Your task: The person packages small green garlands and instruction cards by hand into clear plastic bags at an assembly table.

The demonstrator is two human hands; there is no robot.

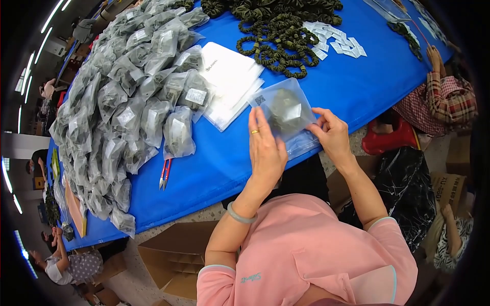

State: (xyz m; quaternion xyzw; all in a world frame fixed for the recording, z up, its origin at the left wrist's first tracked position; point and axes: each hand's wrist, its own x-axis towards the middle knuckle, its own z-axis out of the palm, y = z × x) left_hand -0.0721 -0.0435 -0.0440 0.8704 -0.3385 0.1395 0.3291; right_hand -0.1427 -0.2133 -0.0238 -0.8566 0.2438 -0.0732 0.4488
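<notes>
Head view: you hold a clear bag [286, 109] with a dark hair tie [284, 108] inside, above the near edge of the blue table [352, 86].

Your left hand [264, 149], wearing a ring, grips the bag's left side. Its fingers are straight and close together, and the thumb is hidden behind. Your right hand [332, 135] pinches the bag's right edge between its thumb and bent fingers. Just beyond the bag is a stack of empty bags [229, 76], and farther off a heap of hair ties [275, 35] and white slips [337, 41]. A pile of filled bags [122, 102] covers the table's left side, with red snips [165, 173] beside it. Another person's plaid sleeve [449, 99] is at the far right.
</notes>
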